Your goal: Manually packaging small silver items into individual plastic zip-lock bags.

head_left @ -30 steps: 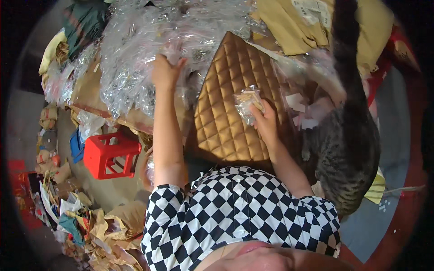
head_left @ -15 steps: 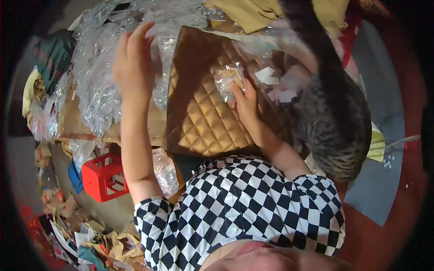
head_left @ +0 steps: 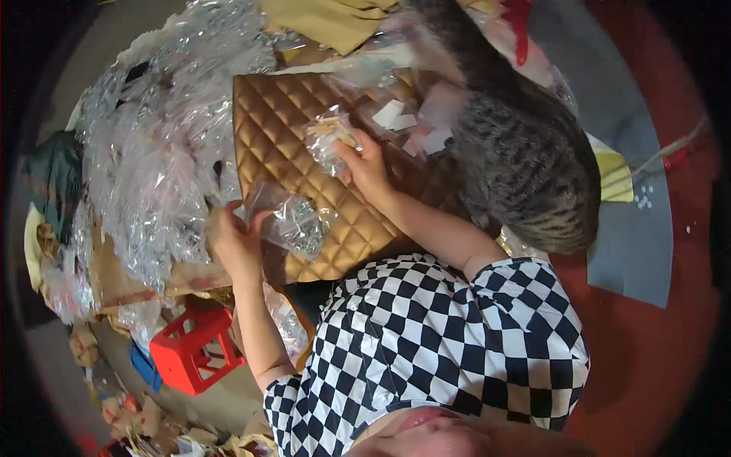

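My right hand (head_left: 369, 167) pinches a small clear plastic bag (head_left: 329, 141) holding short tan wooden sticks or dowels, above a brown quilted mat (head_left: 278, 114). At the mat's left edge, my left hand (head_left: 237, 242) has thumb and fingers closed on the end of another clear plastic bag (head_left: 301, 227). That bag has shiny small contents too blurred to make out, and it lies over the mat's near left part.
A large heap of clear plastic bags (head_left: 152, 152) covers the left side. A striped grey cat (head_left: 533, 152) sits at the right, beside white paper pieces (head_left: 392, 114). A red plastic stool (head_left: 179, 358) stands below left; a yellow cloth (head_left: 327, 23) lies at the far side.
My left hand has come down from above the heap to the mat's left edge and now holds a clear bag. My right hand still grips the bag of sticks. The view has shifted.
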Action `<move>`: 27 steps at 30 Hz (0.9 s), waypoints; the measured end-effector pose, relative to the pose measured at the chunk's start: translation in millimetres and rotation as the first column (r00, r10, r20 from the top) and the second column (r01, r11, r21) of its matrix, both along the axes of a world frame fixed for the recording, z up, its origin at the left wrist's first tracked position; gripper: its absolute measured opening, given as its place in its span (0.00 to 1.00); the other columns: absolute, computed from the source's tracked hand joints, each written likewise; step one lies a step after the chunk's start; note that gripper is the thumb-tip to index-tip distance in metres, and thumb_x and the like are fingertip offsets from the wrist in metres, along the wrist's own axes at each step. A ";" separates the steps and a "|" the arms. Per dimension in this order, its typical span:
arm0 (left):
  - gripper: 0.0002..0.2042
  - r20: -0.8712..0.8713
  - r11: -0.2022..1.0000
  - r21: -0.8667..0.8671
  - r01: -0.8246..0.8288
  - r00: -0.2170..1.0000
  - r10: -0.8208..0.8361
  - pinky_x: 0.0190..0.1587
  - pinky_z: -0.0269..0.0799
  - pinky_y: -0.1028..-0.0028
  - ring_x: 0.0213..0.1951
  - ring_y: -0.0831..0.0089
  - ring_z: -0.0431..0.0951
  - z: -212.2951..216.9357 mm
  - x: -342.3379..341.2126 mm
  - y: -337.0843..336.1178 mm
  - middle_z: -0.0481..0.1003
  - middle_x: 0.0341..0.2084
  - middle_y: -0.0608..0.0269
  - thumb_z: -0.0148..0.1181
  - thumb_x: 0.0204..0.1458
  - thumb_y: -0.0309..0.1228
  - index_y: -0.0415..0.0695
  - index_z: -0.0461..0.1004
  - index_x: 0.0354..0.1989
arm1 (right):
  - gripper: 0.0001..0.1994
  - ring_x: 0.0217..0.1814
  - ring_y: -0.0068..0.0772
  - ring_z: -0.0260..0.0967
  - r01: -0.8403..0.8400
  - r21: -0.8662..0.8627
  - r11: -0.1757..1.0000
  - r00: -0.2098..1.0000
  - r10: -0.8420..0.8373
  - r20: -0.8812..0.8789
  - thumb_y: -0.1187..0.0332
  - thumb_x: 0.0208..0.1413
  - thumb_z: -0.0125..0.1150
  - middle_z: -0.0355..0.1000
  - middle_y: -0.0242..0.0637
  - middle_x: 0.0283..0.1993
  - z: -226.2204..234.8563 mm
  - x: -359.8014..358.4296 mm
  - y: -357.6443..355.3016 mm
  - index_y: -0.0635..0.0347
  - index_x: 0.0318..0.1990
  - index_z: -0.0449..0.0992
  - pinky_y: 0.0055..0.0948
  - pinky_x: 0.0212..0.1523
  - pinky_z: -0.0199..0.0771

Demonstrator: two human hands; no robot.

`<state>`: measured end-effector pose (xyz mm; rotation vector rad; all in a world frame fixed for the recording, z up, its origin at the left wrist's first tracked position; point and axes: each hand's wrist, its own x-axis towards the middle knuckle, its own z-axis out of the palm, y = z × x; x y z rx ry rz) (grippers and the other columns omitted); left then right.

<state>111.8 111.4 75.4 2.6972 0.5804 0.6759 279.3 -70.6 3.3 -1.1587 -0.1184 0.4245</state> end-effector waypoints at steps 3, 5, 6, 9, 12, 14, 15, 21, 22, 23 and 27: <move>0.10 -0.033 0.999 -0.015 -0.046 0.998 0.046 0.27 0.61 0.64 0.22 0.62 0.66 -8.4 -1.9 5.3 0.67 0.19 0.60 0.70 0.43 0.33 0.44 0.75 0.29 | 0.14 0.26 0.12 0.64 -0.023 -0.003 1.000 1.000 0.023 0.015 0.66 0.58 0.61 0.72 0.27 0.35 -5.2 5.2 -1.7 0.62 0.48 0.72 0.17 0.20 0.63; 0.08 -0.015 0.997 0.026 0.068 0.998 -0.068 0.28 0.64 0.63 0.22 0.63 0.68 -8.4 -0.8 5.3 0.67 0.19 0.61 0.69 0.43 0.30 0.45 0.77 0.31 | 0.14 0.29 0.14 0.67 -0.024 0.046 0.999 0.999 0.021 0.050 0.66 0.57 0.61 0.72 0.28 0.35 -10.1 7.8 1.5 0.63 0.48 0.71 0.18 0.23 0.67; 0.08 -0.018 0.998 0.027 0.063 0.998 -0.063 0.28 0.64 0.63 0.22 0.63 0.68 -3.1 2.0 3.2 0.67 0.19 0.61 0.69 0.43 0.30 0.45 0.77 0.31 | 0.14 0.29 0.14 0.67 -0.028 0.047 0.998 0.999 0.026 0.047 0.66 0.57 0.61 0.72 0.28 0.35 -11.0 8.0 1.2 0.63 0.48 0.71 0.18 0.23 0.67; 0.09 0.101 0.815 0.574 0.076 0.982 -0.162 0.28 0.67 0.63 0.23 0.63 0.70 10.3 9.2 -9.6 0.67 0.18 0.62 0.68 0.43 0.29 0.49 0.79 0.35 | 0.14 0.34 0.16 0.69 -0.025 -0.015 1.000 0.999 0.025 0.020 0.68 0.57 0.61 0.73 0.28 0.37 -5.1 11.8 -1.0 0.63 0.48 0.72 0.19 0.25 0.68; 0.08 0.151 0.950 0.311 0.002 0.987 -0.052 0.27 0.70 0.66 0.24 0.58 0.75 -2.6 -6.2 -13.6 0.75 0.24 0.59 0.63 0.50 0.28 0.51 0.79 0.39 | 0.14 0.36 0.17 0.70 -0.037 -0.046 0.998 0.996 0.033 -0.085 0.69 0.57 0.60 0.74 0.29 0.39 13.9 18.2 -5.3 0.62 0.50 0.71 0.19 0.30 0.70; 0.07 0.058 0.997 0.045 -0.066 0.996 0.063 0.27 0.70 0.68 0.23 0.55 0.75 4.3 -7.3 -16.5 0.76 0.26 0.58 0.62 0.51 0.28 0.49 0.78 0.39 | 0.18 0.19 0.15 0.63 -0.023 0.059 0.998 1.000 0.023 0.008 0.66 0.56 0.63 0.73 0.30 0.35 38.3 22.1 0.2 0.60 0.52 0.70 0.15 0.16 0.61; 0.06 -0.028 0.964 -0.237 -0.122 0.993 0.119 0.27 0.70 0.69 0.23 0.53 0.75 7.9 -4.5 -18.8 0.77 0.27 0.57 0.61 0.53 0.27 0.46 0.77 0.38 | 0.18 0.19 0.14 0.63 -0.066 0.050 0.997 0.997 0.064 0.035 0.67 0.55 0.63 0.73 0.29 0.35 51.0 26.8 2.9 0.60 0.52 0.70 0.15 0.16 0.61; 0.04 0.039 0.732 -0.671 0.117 0.992 -0.123 0.46 0.68 0.70 0.42 0.64 0.75 57.7 4.5 -35.9 0.76 0.39 0.53 0.58 0.55 0.24 0.37 0.76 0.35 | 0.12 0.24 0.15 0.65 -0.489 -0.121 0.864 0.844 0.504 0.182 0.69 0.54 0.64 0.73 0.28 0.34 124.9 36.0 21.9 0.59 0.45 0.74 0.17 0.18 0.63; 0.04 0.032 0.766 -0.617 0.179 0.979 -0.203 0.48 0.68 0.68 0.45 0.62 0.73 73.6 6.8 -43.4 0.74 0.43 0.53 0.59 0.53 0.23 0.38 0.77 0.35 | 0.09 0.26 0.16 0.67 -0.565 -0.145 0.812 0.718 0.570 0.400 0.70 0.53 0.63 0.73 0.28 0.33 122.8 41.0 28.6 0.60 0.41 0.76 0.21 0.21 0.66; 0.04 0.021 0.793 -0.559 0.240 0.961 -0.276 0.50 0.67 0.67 0.48 0.59 0.72 83.1 8.8 -49.2 0.73 0.47 0.53 0.60 0.51 0.22 0.39 0.78 0.35 | 0.06 0.27 0.17 0.68 -0.629 -0.188 0.754 0.540 0.598 0.592 0.71 0.53 0.63 0.73 0.28 0.31 122.7 43.6 33.5 0.60 0.37 0.77 0.24 0.24 0.69; 0.08 0.117 0.810 -0.427 0.401 0.913 -0.390 0.53 0.66 0.62 0.52 0.55 0.69 85.1 20.2 -59.6 0.68 0.52 0.51 0.62 0.46 0.20 0.43 0.80 0.36 | 0.05 0.37 0.35 0.74 0.150 -0.911 0.384 -0.203 0.914 0.352 0.74 0.43 0.61 0.74 0.41 0.30 168.0 21.4 24.6 0.62 0.31 0.77 0.35 0.38 0.73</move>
